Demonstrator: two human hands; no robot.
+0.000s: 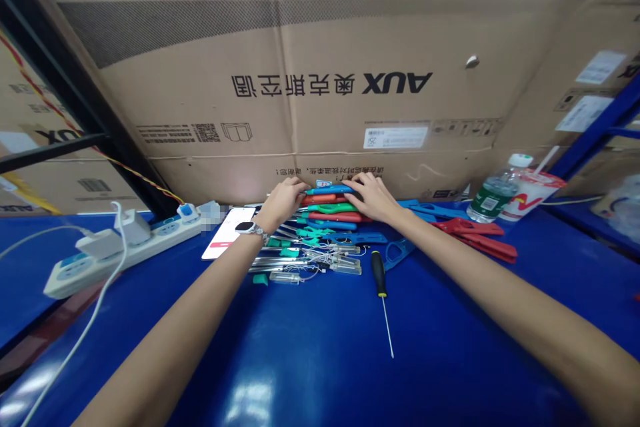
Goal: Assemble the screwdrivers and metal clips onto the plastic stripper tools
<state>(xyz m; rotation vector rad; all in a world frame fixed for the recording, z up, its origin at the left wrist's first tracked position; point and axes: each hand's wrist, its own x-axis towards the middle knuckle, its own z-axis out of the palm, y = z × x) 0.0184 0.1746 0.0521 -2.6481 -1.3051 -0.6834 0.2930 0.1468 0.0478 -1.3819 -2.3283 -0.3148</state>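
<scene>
A blue-handled piece (330,191) lies across the top of a stack at the back of the blue table, against the cardboard. My left hand (284,203) has its fingers closed on the left end of it, and my right hand (373,197) closes on the right end. Under it are red (337,217) and green (334,207) handled pieces. Nearer to me lie metal rods with green tips and clear pieces with thin white wires (346,265). A black and yellow screwdriver (379,273) rests to the right of these.
A phone (225,233) lies beside my left wrist. At the left is a white power strip (135,250) with plugs and a cable. Blue and red plastic parts (480,237) lie right, near a bottle (493,193) and a cup (533,197). A large cardboard box (320,33) stands behind.
</scene>
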